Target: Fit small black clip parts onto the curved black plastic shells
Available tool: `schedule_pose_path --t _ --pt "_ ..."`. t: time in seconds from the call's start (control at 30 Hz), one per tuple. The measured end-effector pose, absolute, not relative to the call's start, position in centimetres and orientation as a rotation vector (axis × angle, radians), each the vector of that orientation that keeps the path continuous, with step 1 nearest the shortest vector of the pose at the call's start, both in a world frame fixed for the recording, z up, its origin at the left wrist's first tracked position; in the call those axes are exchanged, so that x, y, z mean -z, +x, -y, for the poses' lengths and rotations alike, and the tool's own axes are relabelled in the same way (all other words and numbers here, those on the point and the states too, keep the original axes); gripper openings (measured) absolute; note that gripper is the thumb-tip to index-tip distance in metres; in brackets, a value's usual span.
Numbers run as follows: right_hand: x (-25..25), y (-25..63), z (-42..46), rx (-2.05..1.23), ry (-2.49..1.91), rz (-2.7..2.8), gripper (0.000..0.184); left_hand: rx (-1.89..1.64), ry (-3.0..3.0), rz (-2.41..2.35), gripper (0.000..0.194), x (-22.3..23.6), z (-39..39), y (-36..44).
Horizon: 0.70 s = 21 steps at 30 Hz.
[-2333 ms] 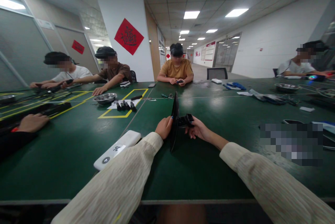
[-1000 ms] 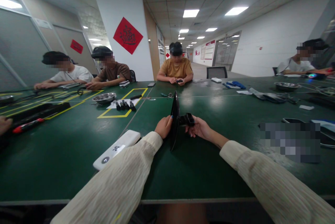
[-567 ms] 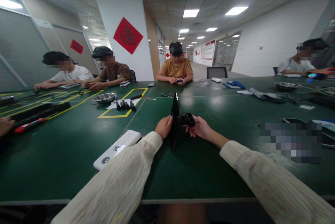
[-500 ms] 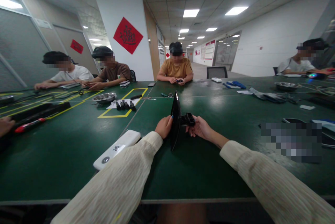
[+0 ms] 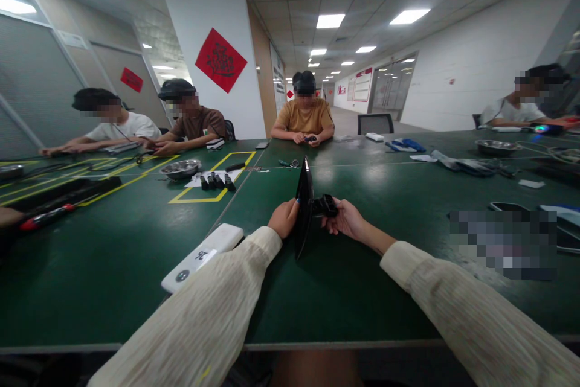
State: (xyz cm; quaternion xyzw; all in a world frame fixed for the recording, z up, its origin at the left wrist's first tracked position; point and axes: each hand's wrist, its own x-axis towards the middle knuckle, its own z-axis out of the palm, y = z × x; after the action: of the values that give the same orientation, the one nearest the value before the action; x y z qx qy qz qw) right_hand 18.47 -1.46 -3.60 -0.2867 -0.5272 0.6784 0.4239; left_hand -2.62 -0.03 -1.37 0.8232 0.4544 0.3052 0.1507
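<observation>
A thin, slightly curved black panel (image 5: pixel 304 218) stands on edge above the green table, seen almost edge-on. My left hand (image 5: pixel 284 219) grips its left side, with fingers closed on it. From the panel's right face juts a blocky black mount (image 5: pixel 325 206). My right hand (image 5: pixel 347 218) is closed around the outer end of that mount, thumb on top and fingers curled below. Whether the mount is fixed to the panel or only pressed against it, I cannot tell. Beside my left forearm lies a white, rounded oblong device (image 5: pixel 203 257) with a numbered label.
On the green table (image 5: pixel 362 308), several black parts (image 5: pixel 217 182) lie on paper beside a metal bowl (image 5: pixel 181 169). A red-and-black tool (image 5: pixel 48 218) is near another person's hand at the left. Grey cloth (image 5: pixel 462 165) lies at the right. Several people sit around.
Both my hands, the panel and the mount hold the same position. At the left edge, the red-and-black tool has shifted slightly left. A person's hand at the far left has moved left.
</observation>
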Motion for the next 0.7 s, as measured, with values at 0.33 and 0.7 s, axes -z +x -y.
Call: schedule_pose_path --t 0.33,0.7 --pt "3.09 18.32 1.81 -1.706 -0.746 1.308 0.029 -0.891 2.345 -1.313 0.045 1.44 -0.04 -2.63" --pt "3.22 18.63 1.81 -1.702 -0.692 1.350 0.032 -0.890 2.336 -1.332 0.043 1.36 -0.09 -2.67"
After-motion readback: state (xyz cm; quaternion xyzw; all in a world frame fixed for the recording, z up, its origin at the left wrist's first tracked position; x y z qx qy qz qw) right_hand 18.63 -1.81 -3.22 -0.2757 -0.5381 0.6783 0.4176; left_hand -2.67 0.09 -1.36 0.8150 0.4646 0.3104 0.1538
